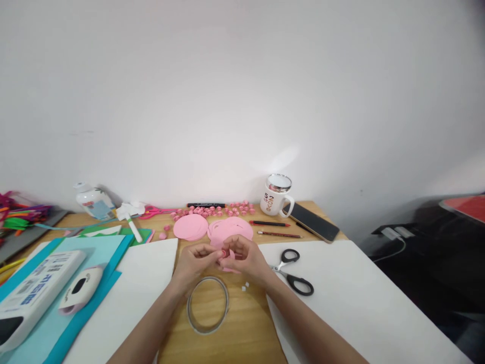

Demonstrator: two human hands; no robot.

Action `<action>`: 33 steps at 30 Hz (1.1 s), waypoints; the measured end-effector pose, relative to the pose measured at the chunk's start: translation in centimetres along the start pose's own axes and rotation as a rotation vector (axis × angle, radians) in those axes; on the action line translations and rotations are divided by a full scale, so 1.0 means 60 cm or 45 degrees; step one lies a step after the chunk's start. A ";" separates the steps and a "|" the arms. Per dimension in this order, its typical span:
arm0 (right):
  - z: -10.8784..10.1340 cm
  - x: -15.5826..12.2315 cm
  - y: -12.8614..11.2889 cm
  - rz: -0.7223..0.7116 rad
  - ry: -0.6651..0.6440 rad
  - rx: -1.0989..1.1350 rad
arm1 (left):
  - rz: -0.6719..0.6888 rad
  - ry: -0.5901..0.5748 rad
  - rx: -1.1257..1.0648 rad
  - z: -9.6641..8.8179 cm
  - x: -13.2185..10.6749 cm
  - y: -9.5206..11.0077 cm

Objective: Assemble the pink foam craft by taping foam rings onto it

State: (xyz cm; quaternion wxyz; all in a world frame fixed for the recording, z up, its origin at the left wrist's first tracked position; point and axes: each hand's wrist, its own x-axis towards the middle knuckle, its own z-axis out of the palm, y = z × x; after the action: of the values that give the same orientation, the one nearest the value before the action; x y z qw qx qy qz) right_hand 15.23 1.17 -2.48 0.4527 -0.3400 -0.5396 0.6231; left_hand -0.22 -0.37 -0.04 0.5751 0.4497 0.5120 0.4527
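Note:
Fingertips together, my left hand (196, 264) and my right hand (246, 260) both grip a small rolled strip of pink paper (224, 252) above the middle of the table. Part of the roll is hidden by the fingers. Just beyond it lie overlapping pink paper circles (237, 228), with another stack of pink circles (190, 227) to their left. Many little pink paper rolls (206, 211) sit in a row behind. Below my left hand, a roll of tape (207, 306) rests on the wood. Black-handled scissors (293, 273) lie open to the right of my right hand.
A white mug (276, 197) and a phone (312, 222) stand and lie at the back right, near two pencils (270, 223). At left are blue paper sheets (102, 253), a white box (38, 293), a white oval device (81, 289) and a white bottle (93, 201).

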 end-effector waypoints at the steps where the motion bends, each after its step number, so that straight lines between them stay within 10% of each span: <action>1: 0.001 0.000 -0.001 0.045 0.005 0.050 | 0.013 0.029 -0.026 -0.001 0.001 0.002; 15: 0.001 0.001 -0.005 -0.027 0.249 0.076 | 0.046 0.082 0.137 0.011 -0.006 0.010; 33: -0.006 0.002 0.003 -0.031 0.091 -0.003 | 0.060 -0.079 0.178 -0.003 0.003 -0.016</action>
State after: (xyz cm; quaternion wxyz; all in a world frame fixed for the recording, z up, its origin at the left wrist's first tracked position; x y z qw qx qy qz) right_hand 15.49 1.42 -2.71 0.4787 -0.3560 -0.5280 0.6044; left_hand -0.32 -0.38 -1.03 0.5471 0.5145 0.5136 0.4149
